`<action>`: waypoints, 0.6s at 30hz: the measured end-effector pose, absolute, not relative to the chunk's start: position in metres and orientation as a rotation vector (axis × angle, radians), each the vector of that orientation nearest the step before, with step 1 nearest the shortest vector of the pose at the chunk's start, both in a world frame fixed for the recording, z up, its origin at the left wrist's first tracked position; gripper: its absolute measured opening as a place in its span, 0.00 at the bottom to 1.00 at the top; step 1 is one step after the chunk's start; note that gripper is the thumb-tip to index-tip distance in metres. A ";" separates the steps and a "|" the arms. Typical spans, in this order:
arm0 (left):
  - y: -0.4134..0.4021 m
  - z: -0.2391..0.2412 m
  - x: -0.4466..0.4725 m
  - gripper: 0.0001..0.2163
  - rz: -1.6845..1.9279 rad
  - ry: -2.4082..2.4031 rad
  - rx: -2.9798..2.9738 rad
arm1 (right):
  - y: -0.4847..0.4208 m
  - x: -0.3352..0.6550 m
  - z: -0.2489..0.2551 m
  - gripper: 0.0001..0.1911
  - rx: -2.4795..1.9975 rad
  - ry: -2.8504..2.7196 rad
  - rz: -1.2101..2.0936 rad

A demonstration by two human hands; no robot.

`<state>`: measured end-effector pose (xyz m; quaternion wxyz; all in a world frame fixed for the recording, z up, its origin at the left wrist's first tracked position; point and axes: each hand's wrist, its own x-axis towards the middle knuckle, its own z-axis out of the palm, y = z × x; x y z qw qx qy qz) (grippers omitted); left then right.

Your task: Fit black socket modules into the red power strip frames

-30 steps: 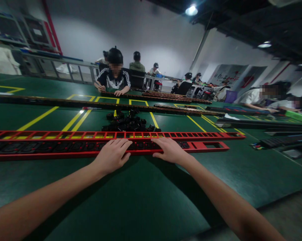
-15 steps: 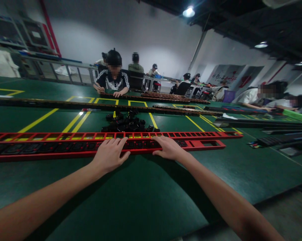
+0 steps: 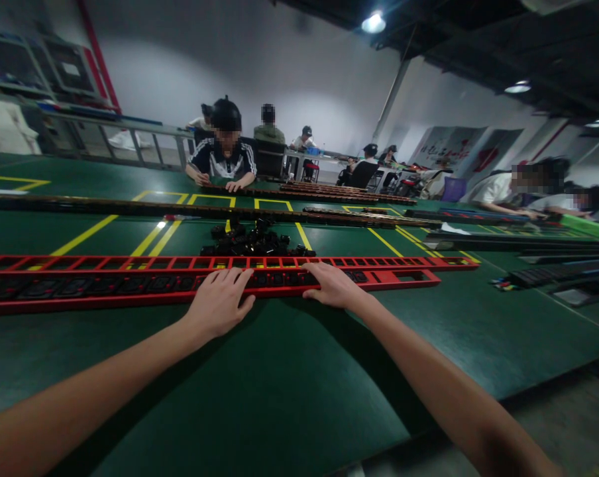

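Two long red slotted rails lie side by side across the table. The near red rail (image 3: 379,283) holds a row of black sockets (image 3: 160,284) in its openings, and the far red rail (image 3: 399,262) shows open rectangular slots. My left hand (image 3: 220,299) grips the near rail, fingers over its top and thumb at its near side. Further right, my right hand (image 3: 332,285) holds the same rail in a similar way. The rail between the hands shows more black sockets; the parts beneath the fingers are hidden.
Just behind the rails sits a pile of small black parts (image 3: 257,238). Long dark strips (image 3: 105,207) run across the green table (image 3: 279,384), which has yellow tape lines. A co-worker (image 3: 224,156) sits opposite. Black rails with wires (image 3: 552,275) lie at right.
Both hands have pushed the near red rail slightly away from me and to the left. The far red rail has shifted slightly away too, and the gap between the rails looks narrower.
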<state>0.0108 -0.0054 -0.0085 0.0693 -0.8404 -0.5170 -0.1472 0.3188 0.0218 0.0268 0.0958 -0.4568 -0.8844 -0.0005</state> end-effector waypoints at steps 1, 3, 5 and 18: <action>-0.006 -0.009 0.010 0.29 -0.435 -1.555 -2.530 | 0.022 0.320 0.026 0.35 -1.342 -2.622 -0.002; -0.006 -0.009 0.010 0.28 -0.426 -1.545 -2.526 | 0.023 0.324 0.025 0.34 -1.334 -2.614 -0.005; -0.007 -0.009 0.009 0.28 -0.427 -1.524 -2.525 | 0.022 0.330 0.027 0.33 -1.362 -2.600 -0.011; -0.008 -0.010 0.010 0.28 -0.436 -1.472 -2.542 | 0.018 0.344 0.020 0.26 -1.164 -2.590 -0.072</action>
